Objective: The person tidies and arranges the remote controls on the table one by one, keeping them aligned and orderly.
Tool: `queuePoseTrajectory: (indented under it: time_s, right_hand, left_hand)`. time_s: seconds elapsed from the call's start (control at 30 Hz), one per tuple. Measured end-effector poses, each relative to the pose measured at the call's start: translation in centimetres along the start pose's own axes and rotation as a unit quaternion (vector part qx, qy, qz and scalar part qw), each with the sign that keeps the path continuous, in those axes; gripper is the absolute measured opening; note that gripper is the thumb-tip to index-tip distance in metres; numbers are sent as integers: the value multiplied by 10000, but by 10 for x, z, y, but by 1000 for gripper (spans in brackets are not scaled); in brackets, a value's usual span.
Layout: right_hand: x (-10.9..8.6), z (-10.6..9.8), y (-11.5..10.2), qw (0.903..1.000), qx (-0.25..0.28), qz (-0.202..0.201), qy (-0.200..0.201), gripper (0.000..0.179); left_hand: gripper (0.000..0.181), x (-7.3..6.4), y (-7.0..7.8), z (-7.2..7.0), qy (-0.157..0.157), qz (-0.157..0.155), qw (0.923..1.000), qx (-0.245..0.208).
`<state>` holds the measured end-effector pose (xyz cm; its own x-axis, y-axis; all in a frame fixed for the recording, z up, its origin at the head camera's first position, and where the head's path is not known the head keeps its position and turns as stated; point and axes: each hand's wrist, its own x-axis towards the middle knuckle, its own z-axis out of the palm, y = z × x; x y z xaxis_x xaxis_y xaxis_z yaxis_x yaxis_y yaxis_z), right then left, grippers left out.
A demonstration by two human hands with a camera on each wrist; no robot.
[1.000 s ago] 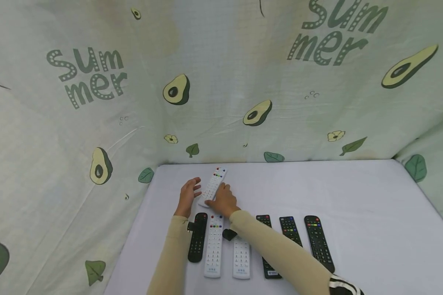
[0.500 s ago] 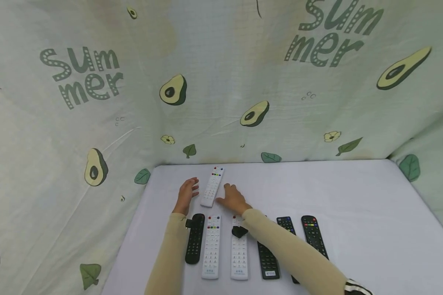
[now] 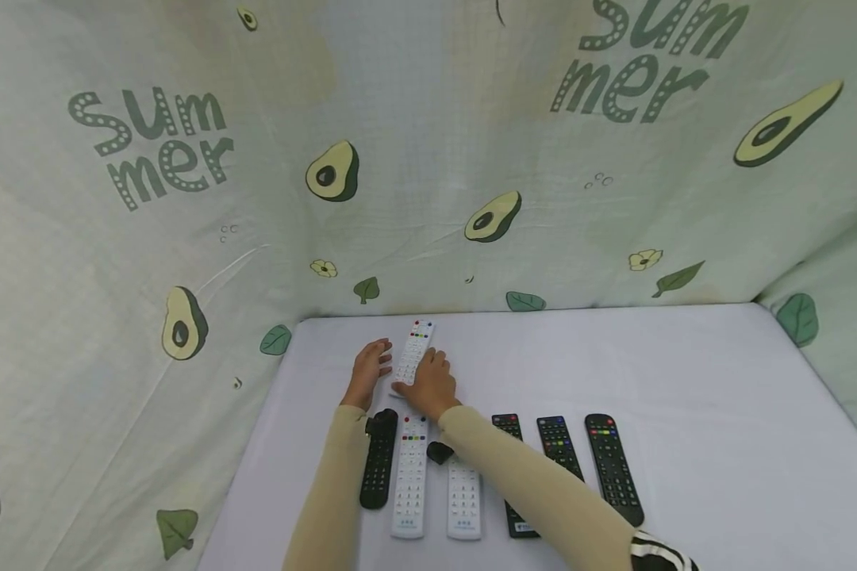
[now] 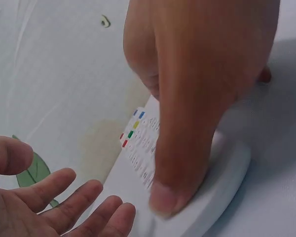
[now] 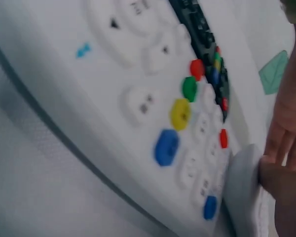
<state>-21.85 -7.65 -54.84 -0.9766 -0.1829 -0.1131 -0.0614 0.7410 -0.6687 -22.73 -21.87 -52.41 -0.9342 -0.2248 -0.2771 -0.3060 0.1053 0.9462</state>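
A white remote control (image 3: 413, 349) with coloured buttons lies slightly slanted near the table's back left. My right hand (image 3: 434, 386) holds its near right part, the thumb at the lower end and the fingers along the right side. In the left wrist view, the right thumb (image 4: 170, 195) lies on the white casing. My left hand (image 3: 367, 373) stands just left of this remote, fingers spread and relaxed, holding nothing; the left wrist view shows its bare palm (image 4: 24, 212). The right wrist view has the held remote's end (image 5: 244, 190) under the thumb.
A front row holds a black remote (image 3: 378, 468), a white remote (image 3: 409, 492), another white remote (image 3: 464, 503) and several black remotes (image 3: 614, 468) at right. My right forearm (image 3: 528, 484) crosses over part of the row. A patterned curtain (image 3: 414, 159) hangs behind the white table (image 3: 721, 396).
The far white remote has turned a little straighter. My right hand let go and drew right half a second ago, and is now back on it. The left hand stays beside it.
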Motion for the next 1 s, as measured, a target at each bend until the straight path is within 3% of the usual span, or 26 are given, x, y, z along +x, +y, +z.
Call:
queuePoseTrajectory:
  time_s: [0.23,0.47,0.67,1.0]
  right_hand:
    - [-1,-25,10,9976,424,181,-522,81]
    - [-4,-45,26,9958,656,-109,-628,56]
    - [-8,-55,35,9923,1035,-4,-675,48]
    - [-11,-63,40,9942,819,71,-687,38]
  left_hand:
    - [49,4,2,-2,-43,136,9999,31]
    - [48,7,4,5,-157,193,9997,44]
    - [52,13,5,14,-281,109,9995,42]
    - [57,20,7,28,-456,-197,9984,253]
